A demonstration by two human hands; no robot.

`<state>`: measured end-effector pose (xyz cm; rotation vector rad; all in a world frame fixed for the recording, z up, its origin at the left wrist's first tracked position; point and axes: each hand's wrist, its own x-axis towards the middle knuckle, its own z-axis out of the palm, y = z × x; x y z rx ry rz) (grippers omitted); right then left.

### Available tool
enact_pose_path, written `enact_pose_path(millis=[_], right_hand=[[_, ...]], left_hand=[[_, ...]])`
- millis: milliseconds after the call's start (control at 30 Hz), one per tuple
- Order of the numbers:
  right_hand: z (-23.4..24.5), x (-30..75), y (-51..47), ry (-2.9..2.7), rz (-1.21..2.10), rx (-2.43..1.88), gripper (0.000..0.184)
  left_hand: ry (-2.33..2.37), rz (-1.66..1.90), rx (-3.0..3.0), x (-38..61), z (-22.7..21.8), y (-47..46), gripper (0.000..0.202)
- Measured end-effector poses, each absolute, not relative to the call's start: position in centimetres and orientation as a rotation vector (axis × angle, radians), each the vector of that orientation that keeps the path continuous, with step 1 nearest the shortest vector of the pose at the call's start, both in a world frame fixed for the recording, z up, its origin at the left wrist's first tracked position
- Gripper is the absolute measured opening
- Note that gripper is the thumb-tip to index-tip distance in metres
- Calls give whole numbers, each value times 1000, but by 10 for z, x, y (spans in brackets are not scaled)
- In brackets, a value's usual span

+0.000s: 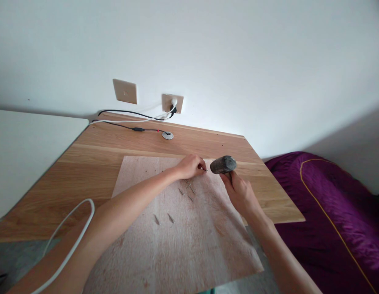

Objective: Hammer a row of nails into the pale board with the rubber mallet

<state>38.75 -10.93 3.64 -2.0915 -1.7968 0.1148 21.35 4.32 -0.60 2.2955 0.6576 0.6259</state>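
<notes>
With my left hand (190,165) I pinch a small nail (206,170) at the far right part of a thin plywood sheet (204,245). My right hand (240,191) is wrapped round the handle of a dark-headed mallet (222,164). Its head is just right of my left fingertips, apart from them. Several loose nails (191,198) lie in a cluster below my left hand. Closer to me, two more nails (171,218) rest on the sheet. A row of small dark spots (155,170) runs along the sheet's far side, left of my hand; whether they are nail heads or holes is unclear.
Under the sheet is a wooden desk (85,151) against a white wall. Black and white cables run from a wall socket (178,103) past a round cable grommet (167,135). A white cable (91,208) loops over my left arm. Purple bedding (324,196) lies at the right.
</notes>
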Motion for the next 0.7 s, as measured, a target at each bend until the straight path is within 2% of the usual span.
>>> enact_pose_path(millis=[167,333,700], right_hand=[[36,385,-110,-1897,147,-2095,27],[41,383,-110,-1869,74,-2086,28],[42,377,-115,-1936,144,-2051,28]], left_hand=[[656,619,2303,212,-4,43,11],[656,607,2310,213,-4,42,17],[655,618,2314,212,-4,42,15]])
